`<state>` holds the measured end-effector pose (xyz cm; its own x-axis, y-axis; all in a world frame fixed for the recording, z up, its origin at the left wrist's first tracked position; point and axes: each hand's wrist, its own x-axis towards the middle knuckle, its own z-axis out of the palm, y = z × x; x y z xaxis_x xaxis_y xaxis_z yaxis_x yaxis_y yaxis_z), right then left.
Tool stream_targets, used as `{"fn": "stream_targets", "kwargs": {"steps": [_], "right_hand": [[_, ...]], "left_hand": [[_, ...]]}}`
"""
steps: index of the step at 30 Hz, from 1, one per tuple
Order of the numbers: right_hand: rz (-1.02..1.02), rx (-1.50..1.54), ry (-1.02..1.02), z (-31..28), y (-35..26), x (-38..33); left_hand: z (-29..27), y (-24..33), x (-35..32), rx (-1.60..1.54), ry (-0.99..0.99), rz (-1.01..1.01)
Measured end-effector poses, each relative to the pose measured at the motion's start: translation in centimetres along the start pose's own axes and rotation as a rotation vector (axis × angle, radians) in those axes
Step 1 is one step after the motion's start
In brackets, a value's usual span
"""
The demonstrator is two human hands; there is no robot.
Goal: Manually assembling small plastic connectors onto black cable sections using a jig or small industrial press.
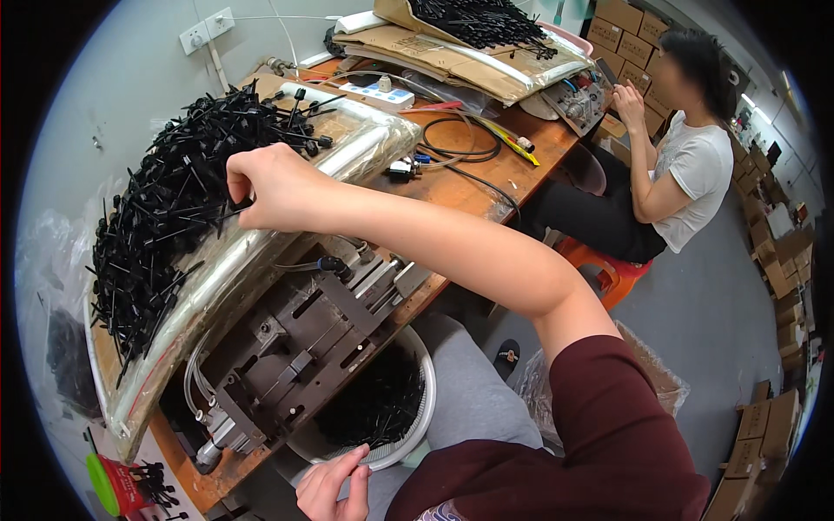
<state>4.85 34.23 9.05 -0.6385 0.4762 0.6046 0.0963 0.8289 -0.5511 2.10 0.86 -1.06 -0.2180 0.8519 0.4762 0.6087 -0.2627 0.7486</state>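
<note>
My right hand (282, 191) reaches over the near edge of a big pile of black plastic stem-like parts (165, 200). Its thumb and fingers are closed in a pinch on a small black plastic part (242, 206), mostly hidden by the fingers. The pile lies on a cardboard tray with a plastic-wrapped rim (217, 269). Low in the view, my left hand (334, 489) is near my lap with loosely bent fingers, thumb and fingertip slightly apart, and nothing visible in it. Between the hands sits a dark metal fixture (300, 356) with cylinders and air tubes.
Below the bench edge stands a white basket (426, 382) of black parts. A red tub with a green rim (113, 486) is at lower left. Cables and a power strip (378, 95) lie behind. Another person (686, 165) sits at right; stacked cartons (621, 43) stand beyond.
</note>
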Motion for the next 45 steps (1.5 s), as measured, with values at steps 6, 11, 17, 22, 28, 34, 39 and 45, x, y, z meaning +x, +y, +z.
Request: {"fn": "stream_targets", "kwargs": {"steps": [6, 11, 17, 22, 28, 34, 39, 45], "right_hand": [[-0.107, -0.293, 0.028, 0.6, 0.5, 0.6], [-0.092, -0.184, 0.036, -0.6, 0.4, 0.7], [-0.133, -0.272, -0.126, -0.2, 2.5, 0.3], [-0.272, -0.439, -0.085, 0.5, 3.1, 0.7], [-0.248, -0.456, -0.201, -0.8, 2.8, 0.7], [-0.077, -0.285, -0.201, -2.9, 1.8, 1.3], [0.01, -0.27, 0.05, -4.2, 0.9, 1.7], [0.297, 0.484, -0.078, -5.2, -2.9, -3.5]], "left_hand": [[0.2, 0.2, 0.7, 0.026, -0.018, 0.052], [-0.1, -0.3, 0.2, 0.039, -0.005, 0.018], [0.0, -0.4, 0.4, 0.034, -0.016, 0.027], [0.0, -0.2, 0.8, 0.06, -0.028, 0.052], [0.0, -0.6, -0.1, 0.034, -0.004, -0.007], [-0.1, -0.5, 0.2, 0.052, -0.02, 0.019], [-0.4, -0.6, 1.0, 0.074, -0.014, 0.07], [-0.8, 0.4, 3.0, -0.343, 0.13, -0.341]]}}
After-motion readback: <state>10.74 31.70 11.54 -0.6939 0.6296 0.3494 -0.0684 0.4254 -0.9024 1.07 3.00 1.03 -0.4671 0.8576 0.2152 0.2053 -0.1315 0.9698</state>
